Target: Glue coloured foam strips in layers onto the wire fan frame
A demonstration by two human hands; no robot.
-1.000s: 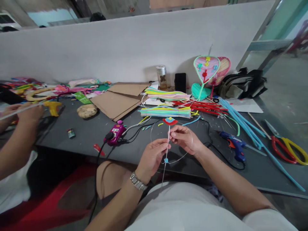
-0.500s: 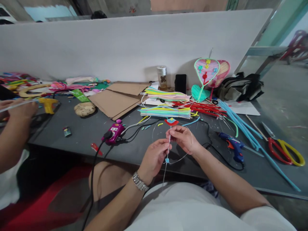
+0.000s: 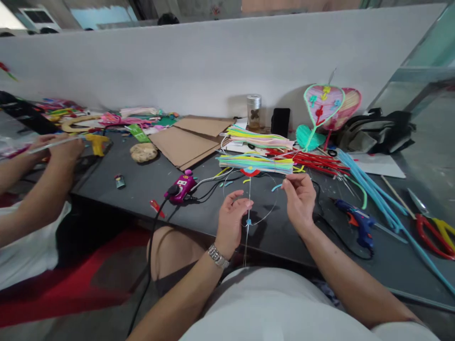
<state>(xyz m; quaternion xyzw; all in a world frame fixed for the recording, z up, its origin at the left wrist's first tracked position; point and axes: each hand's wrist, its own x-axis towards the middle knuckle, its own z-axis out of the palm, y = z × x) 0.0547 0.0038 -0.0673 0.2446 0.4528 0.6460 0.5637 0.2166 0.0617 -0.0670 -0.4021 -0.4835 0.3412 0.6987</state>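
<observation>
My left hand point(image 3: 232, 219) is closed at thumb and fingertips on the thin stem of a round wire frame point(image 3: 249, 189). A red, blue and yellow fuzzy half-round piece point(image 3: 250, 171) tops the stem, and a small light blue knot point(image 3: 249, 222) sits lower down, where the wire loop meets it. To the right of the loop, my right hand point(image 3: 301, 201) pinches a light blue pipe cleaner point(image 3: 276, 187); its short end sticks out leftward and the rest is hidden by the fingers.
Bundled pipe cleaners point(image 3: 259, 163) lie behind my hands. On the right are a blue glue gun point(image 3: 359, 222), scissors point(image 3: 432, 234) and long blue pipe cleaners point(image 3: 377, 194). A purple power strip point(image 3: 180, 188) stands left. A co-worker's hands point(image 3: 66, 147) are near a yellow glue gun point(image 3: 96, 143).
My right hand has left the wire stem, moved right and taken hold of the light blue pipe cleaner from the table. My left hand stays at the stem. The view has shifted left.
</observation>
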